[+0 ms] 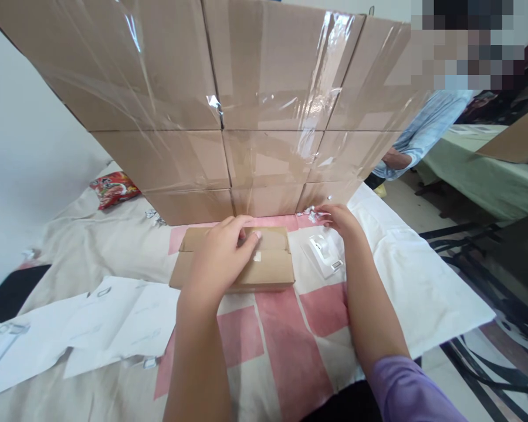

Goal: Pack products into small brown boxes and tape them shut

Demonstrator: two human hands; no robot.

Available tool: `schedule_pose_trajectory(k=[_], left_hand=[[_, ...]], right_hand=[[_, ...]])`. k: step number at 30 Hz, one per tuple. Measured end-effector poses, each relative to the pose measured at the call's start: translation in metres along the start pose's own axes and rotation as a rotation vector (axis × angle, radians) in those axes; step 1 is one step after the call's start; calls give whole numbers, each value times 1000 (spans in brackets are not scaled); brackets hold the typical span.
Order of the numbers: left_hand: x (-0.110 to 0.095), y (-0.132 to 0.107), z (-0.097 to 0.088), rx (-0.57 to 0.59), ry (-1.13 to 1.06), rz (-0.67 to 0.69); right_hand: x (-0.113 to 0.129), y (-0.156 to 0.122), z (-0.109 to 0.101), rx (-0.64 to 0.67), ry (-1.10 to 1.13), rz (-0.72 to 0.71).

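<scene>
A: What does the head view show of the carton?
B: The small cardboard box (pixel 268 269) sits at the centre of the frame: plain brown, flat, its top flaps folded down along a crosswise seam, with a small pale patch (pixel 257 256) near the middle.
A: And the left hand (pixel 222 252)?
B: Laid over the box's top left part, thumb spread from the fingers, not closed round anything.
A: The right hand (pixel 339 220)?
B: Right of centre, fingers bent at some crumpled scraps (pixel 310 214); I can't tell whether it pinches any.
A: Below it?
B: A white tape dispenser (pixel 323 253), just right of the box, on the pink-and-cream cloth (pixel 286 346).
</scene>
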State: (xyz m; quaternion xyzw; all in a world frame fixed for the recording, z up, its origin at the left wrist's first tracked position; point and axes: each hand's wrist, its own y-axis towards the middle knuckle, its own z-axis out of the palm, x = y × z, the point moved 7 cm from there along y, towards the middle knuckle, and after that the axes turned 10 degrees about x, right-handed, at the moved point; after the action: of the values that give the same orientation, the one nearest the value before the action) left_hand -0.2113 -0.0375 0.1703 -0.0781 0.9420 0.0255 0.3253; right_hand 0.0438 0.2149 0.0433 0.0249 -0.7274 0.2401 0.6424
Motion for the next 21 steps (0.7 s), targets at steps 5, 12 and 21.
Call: schedule_pose_trajectory(k=[5, 12, 21], left_hand=[[6, 6, 4, -16, -29, 9], [20, 20, -2, -24, -163, 7], [31, 36, -2, 38, -241, 63]], right_hand=[[25, -10, 7, -49, -62, -148], [65, -65, 54, 87, -29, -549], [-37, -144, 127, 47, 115, -658]])
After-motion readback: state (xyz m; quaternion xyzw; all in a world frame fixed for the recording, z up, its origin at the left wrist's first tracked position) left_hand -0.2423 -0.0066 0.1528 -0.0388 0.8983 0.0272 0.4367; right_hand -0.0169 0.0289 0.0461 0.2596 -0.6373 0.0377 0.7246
